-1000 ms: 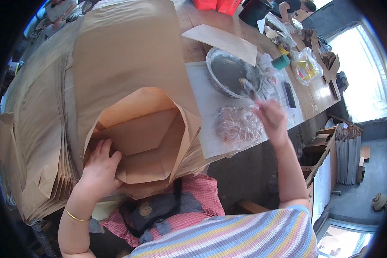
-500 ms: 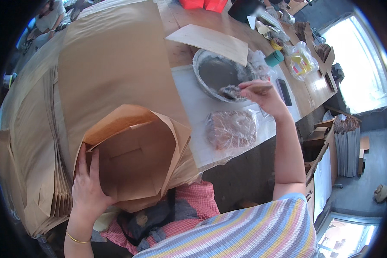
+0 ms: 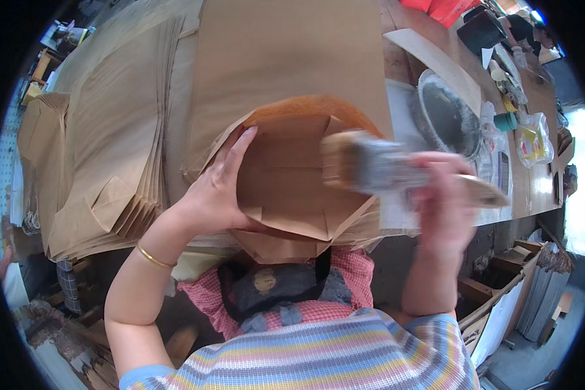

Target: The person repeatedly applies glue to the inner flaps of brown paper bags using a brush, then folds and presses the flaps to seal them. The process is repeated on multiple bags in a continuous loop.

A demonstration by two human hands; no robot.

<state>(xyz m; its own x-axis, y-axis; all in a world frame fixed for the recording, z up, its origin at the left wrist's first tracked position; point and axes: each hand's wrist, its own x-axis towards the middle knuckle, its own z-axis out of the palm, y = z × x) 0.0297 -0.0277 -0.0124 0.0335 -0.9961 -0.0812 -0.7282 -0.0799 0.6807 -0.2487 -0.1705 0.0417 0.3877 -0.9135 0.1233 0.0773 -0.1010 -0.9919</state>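
Nearest the camera: a knitted top in pastel stripes [image 3: 305, 351], and beyond it a dark apron panel [image 3: 279, 296] over pink checked cloth [image 3: 356, 279]. A gold-coloured bangle [image 3: 153, 255] circles the left wrist.

At the table's near edge, a brown paper bag [image 3: 283, 162] sits in front of the person, mouth open toward the camera, its creased inner faces visible. Left hand [image 3: 211, 195] at the left side of the mouth: fingers extended along the inner side, thumb apart and lower. Whether they pinch the paper cannot be told.

Right hand [image 3: 443, 195], blurred: fingers closed around a wide brush [image 3: 380, 164], handle end pointing right, bristles over the right part of the bag's mouth. Contact between bristles and paper cannot be told.

To the left lies a layered stack of folded brown bags [image 3: 120, 130]. Behind the open bag, a broad flat brown paper [image 3: 292, 58] runs away across the table. Right of it stands a round basin [image 3: 422, 110] with grey contents; a pale board [image 3: 435, 62] lies across its far edge. Beyond the basin's right side: a green cylindrical object [image 3: 505, 121] and a clear plastic bag [image 3: 535, 140] with yellow inside. Farther off: a dark container [image 3: 481, 29], red items [image 3: 442, 9] and, at upper right, another person [image 3: 525, 32].
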